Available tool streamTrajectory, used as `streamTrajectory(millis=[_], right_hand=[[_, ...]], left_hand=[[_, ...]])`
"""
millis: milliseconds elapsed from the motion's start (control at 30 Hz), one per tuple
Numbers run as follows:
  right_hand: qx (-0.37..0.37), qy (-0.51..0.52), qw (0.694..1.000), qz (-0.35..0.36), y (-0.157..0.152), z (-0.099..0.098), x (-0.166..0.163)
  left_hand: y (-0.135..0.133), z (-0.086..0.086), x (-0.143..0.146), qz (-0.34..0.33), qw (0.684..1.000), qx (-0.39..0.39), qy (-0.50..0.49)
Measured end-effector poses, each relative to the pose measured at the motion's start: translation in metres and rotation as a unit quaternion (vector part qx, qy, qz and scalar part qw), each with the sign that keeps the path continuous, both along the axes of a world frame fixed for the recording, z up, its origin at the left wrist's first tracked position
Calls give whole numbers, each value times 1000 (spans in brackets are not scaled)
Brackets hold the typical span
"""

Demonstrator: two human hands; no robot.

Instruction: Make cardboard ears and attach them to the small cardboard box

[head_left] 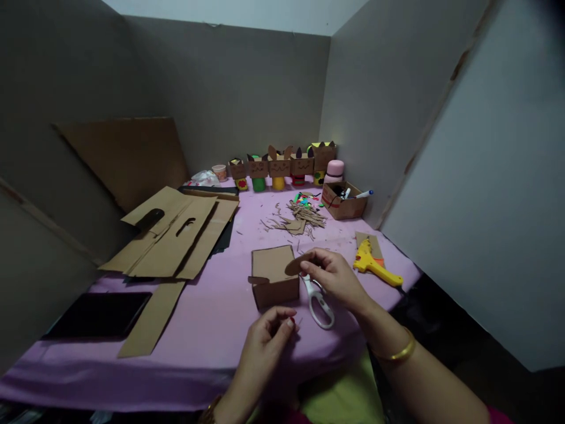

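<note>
Inside the open box, pens.

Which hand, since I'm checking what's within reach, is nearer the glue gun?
Right. The right hand is to the glue gun's left, not touching it; the left hand is farther left, near the cardboard box.

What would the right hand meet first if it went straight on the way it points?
Probably the small cardboard box: the cardboard piece in the right hand overlaps it in view. Height is unclear, so it might pass over the top.
</note>
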State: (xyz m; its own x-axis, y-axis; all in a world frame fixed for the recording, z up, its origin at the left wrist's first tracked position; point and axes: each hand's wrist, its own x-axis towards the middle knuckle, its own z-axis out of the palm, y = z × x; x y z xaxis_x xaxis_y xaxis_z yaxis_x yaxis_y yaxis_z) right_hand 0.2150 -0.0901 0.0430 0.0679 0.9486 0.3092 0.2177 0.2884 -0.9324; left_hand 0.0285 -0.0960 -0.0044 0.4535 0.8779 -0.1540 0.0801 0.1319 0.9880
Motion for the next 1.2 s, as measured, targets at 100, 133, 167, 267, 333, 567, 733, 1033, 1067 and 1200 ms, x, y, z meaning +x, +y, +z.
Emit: streamTrajectory(millis=[100,133,167,267,333,567,733,1033,1067,1200], right_hand=[[9,-44,999,9,3,0,-3],[7,-49,999,9,3,0,-3],[5,-52,999,10,3,0,-3],[6,-73,997,9,3,0,-2],[11,-90,996,7,3,1,-1],[16,-122,992,1,3,6,-1],[8,-148,989,1,3,11,1],[3,-169,986,-5,4,9,0],[5,-169,986,-6,4,8,-1],[10,-164,986,-3,4,7,-2]], left_hand=[[1,0,-1,4,1000,-9,-4],[1,1,-1,6,1000,-12,-6],[2,1,-1,8,1000,-15,-9],[5,4,0,14,999,-24,-18],[7,6,2,19,999,-28,-26],[12,10,2,34,998,-35,-49],[11,9,1,39,997,-31,-57],[11,8,2,42,997,-34,-60],[11,8,2,42,997,-33,-61],[12,8,2,43,997,-31,-61]])
